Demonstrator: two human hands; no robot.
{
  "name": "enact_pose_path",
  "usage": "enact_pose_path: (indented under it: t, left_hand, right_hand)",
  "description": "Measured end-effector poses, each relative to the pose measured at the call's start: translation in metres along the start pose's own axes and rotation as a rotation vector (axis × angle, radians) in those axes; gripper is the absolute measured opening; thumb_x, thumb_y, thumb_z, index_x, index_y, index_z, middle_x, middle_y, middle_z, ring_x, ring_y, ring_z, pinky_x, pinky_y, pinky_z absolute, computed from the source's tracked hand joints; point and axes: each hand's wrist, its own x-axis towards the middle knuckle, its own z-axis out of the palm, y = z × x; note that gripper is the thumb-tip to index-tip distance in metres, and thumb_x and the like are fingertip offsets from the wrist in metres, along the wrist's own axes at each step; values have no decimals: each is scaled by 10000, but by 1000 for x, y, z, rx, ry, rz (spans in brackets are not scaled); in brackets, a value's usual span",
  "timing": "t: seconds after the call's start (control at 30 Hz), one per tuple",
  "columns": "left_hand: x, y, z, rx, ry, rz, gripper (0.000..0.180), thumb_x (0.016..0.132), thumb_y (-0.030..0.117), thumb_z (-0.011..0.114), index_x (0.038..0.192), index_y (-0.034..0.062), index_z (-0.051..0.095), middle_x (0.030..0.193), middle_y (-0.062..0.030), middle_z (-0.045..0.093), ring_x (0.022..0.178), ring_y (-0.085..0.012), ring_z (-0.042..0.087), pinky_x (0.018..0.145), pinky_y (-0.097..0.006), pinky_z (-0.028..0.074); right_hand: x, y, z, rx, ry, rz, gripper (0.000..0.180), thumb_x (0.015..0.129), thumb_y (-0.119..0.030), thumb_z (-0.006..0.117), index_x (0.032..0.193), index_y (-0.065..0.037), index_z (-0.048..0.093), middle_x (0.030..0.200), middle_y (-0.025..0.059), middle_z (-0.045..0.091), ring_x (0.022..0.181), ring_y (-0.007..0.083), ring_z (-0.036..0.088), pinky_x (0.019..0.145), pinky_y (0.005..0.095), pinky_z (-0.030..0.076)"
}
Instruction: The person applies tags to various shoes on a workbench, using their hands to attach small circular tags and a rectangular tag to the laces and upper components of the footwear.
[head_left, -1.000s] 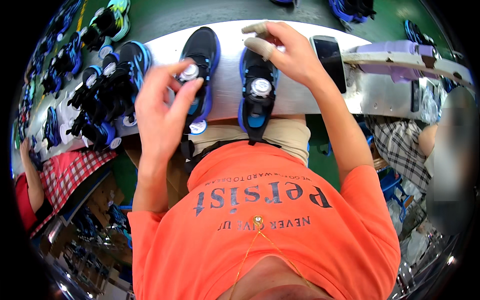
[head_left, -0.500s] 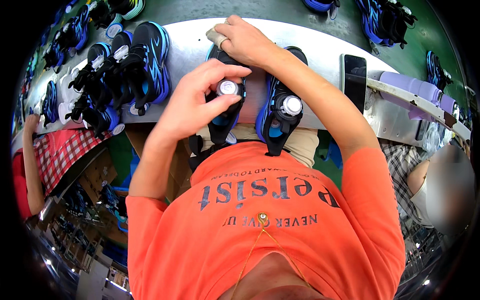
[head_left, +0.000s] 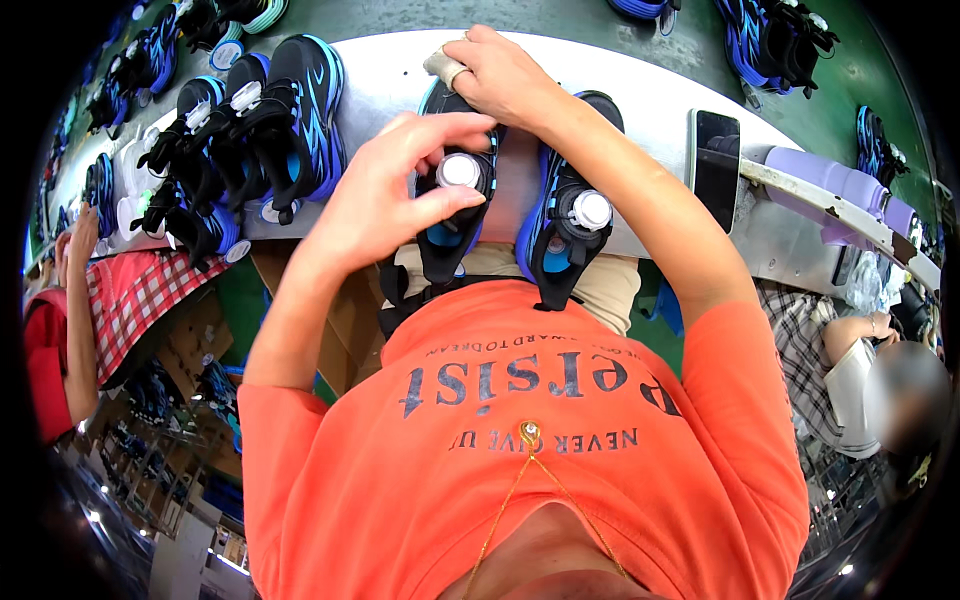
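Two black and blue sport shoes lie side by side at the near edge of the metal table, toes pointing away from me. On the left shoe sits a round white dial. My left hand curves around that dial, thumb and forefinger apart; its other fingertips are partly hidden. Over the toe of the same shoe, my right hand has its fingers bent around the edge, a tan cover on one finger. Beneath my right forearm lies the right shoe, with its own white dial.
Several similar shoes stand on the metal table to the left. A phone and a lilac object are at the right, by a pale worn bar. Co-workers sit at both sides. More shoes are on the green surface beyond.
My hands stay at the left shoe with only slight shifts. At the far left a co-worker's hands have come up to the table edge; the person at right has shifted.
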Motion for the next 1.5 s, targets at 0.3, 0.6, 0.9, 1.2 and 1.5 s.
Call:
enact_pose_path:
  t: [0.3,0.6,0.9,1.2,1.5]
  left_hand:
    - [-7,-9,2,-28,36,50,285,724,137,721,980,40,643,1005,-82,604,978,-244,536,848,-337,429]
    - [-53,-8,8,-404,381,-269,186,921,144,561,855,-16,629,939,-84,635,751,-108,577,630,-221,457]
    - [-66,6,22,-983,184,-615,351,961,259,513,1049,-70,596,1021,-166,643,828,-241,678,523,-277,521]
    - [-61,-1,45,-1201,263,-590,293,966,217,513,1093,-39,579,1056,-155,642,935,-281,670,547,-267,541]
    - [-58,1,45,-1180,251,-616,312,963,204,505,1120,-59,561,1050,-141,634,931,-259,672,523,-261,528]
  right_hand:
    - [1,2,3,-9,28,-28,248,875,-223,515,1039,-98,652,915,185,552,905,355,541,803,412,447]
    - [-17,-11,-53,66,-36,-132,516,783,-256,675,1274,-157,552,1097,156,557,1084,318,487,955,385,391]
    - [-58,-31,-71,57,-290,-183,458,783,-73,615,1234,-153,583,1205,108,515,1121,291,480,981,365,386]
    - [-67,-78,-62,198,-332,-39,370,771,-211,697,1135,-162,652,957,119,484,893,265,539,798,335,455]
    - [-66,-78,-64,161,-336,-44,366,749,-204,707,1104,-144,645,915,112,479,828,268,541,734,353,457]
